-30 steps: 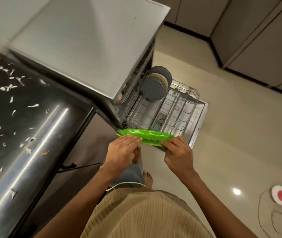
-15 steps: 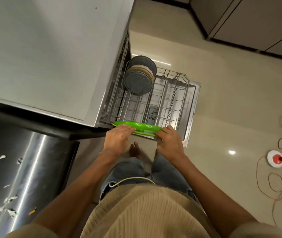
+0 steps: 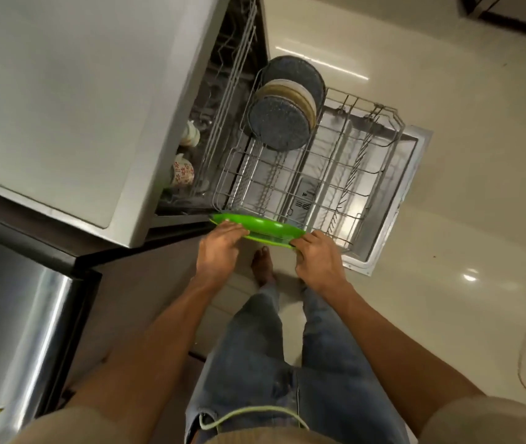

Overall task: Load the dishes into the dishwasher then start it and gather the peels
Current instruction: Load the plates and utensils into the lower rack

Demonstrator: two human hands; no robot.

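Your left hand (image 3: 220, 248) is gripping the left end of the green plate (image 3: 263, 226), fingers curled over its rim, while your right hand (image 3: 317, 259) is pinching the right end. You are holding the plate level at the near edge of the pulled-out lower rack (image 3: 345, 161). Three round plates (image 3: 282, 105) are standing upright at the rack's far left. The open dishwasher door (image 3: 389, 225) is lying beneath, and the steel counter (image 3: 14, 315) is sitting at your near left.

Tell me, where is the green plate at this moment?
In the head view, the green plate is held by both hands, left hand and right hand, at the near edge of the pulled-out lower rack.
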